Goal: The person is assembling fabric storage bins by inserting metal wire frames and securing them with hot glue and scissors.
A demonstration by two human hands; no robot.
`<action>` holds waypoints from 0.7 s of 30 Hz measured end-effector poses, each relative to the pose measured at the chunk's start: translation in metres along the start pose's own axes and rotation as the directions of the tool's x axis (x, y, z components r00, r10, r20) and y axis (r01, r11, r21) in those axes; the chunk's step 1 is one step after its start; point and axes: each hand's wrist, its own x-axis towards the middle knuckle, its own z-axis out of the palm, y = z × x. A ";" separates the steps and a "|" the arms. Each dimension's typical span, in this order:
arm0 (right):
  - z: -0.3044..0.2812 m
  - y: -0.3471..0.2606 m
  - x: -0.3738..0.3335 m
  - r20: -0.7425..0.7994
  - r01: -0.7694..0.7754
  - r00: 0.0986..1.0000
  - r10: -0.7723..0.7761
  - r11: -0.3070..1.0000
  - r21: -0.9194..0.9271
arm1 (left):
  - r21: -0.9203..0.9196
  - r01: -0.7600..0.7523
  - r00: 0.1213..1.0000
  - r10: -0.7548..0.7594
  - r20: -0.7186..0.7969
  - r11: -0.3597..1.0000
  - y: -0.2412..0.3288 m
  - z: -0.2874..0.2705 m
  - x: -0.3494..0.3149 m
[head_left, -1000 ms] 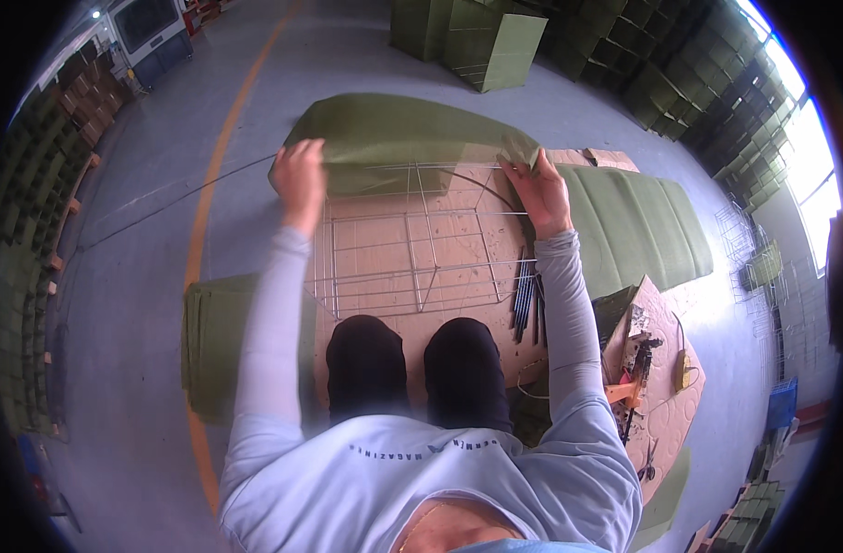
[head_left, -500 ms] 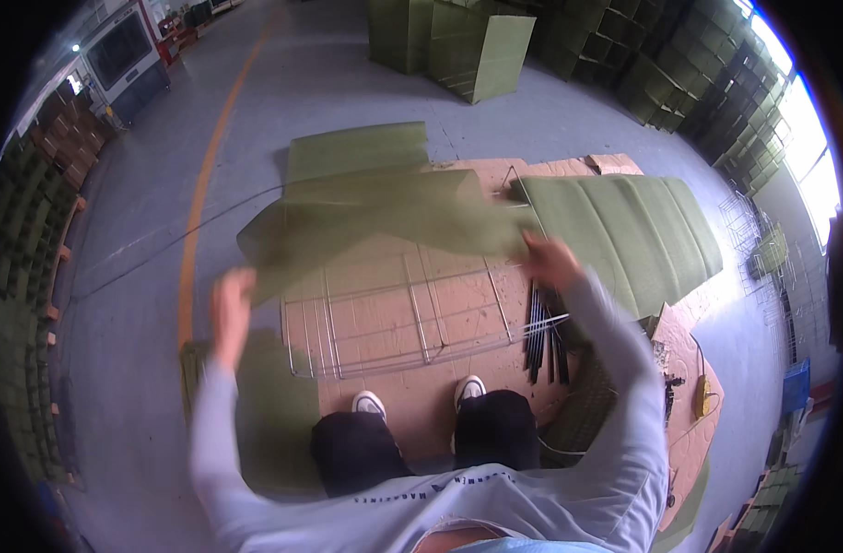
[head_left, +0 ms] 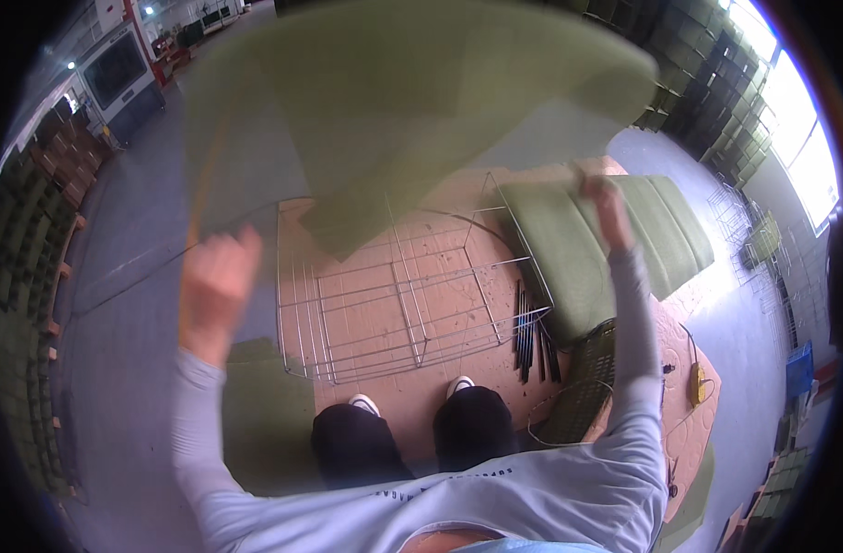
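Observation:
A large green mesh sheet [head_left: 421, 92], blurred by motion, is raised in front of me and billows across the upper middle. My left hand [head_left: 221, 286] is closed at its near left side, and my right hand [head_left: 608, 205] has its fingers curled at its right side; motion smears both edges at the fingers. Below the sheet stands a rectangular metal wire frame [head_left: 412, 286], partly covered by a hanging corner of the sheet. Right of the frame lies a stack of green padded-looking panels [head_left: 615, 240], just under my right hand.
Flattened cardboard [head_left: 385, 405] covers the floor under the frame. Several thin black rods [head_left: 532, 341] lie beside a green basket-like piece [head_left: 578, 387]. A yellow tool [head_left: 698, 382] rests at the right. More green sheet [head_left: 265, 415] lies near my left leg. Stacked green boxes [head_left: 707, 101] line the right.
The green sheet has swung upward and away from me, uncovering more of the wire frame. My right hand has risen and moved right; my left hand has shifted slightly left and up.

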 end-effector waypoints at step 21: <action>0.060 0.048 -0.260 -0.452 -0.567 0.710 0.540 0.819 0.087 | -0.510 0.572 0.811 -0.349 0.471 0.642 0.128 0.031 -0.232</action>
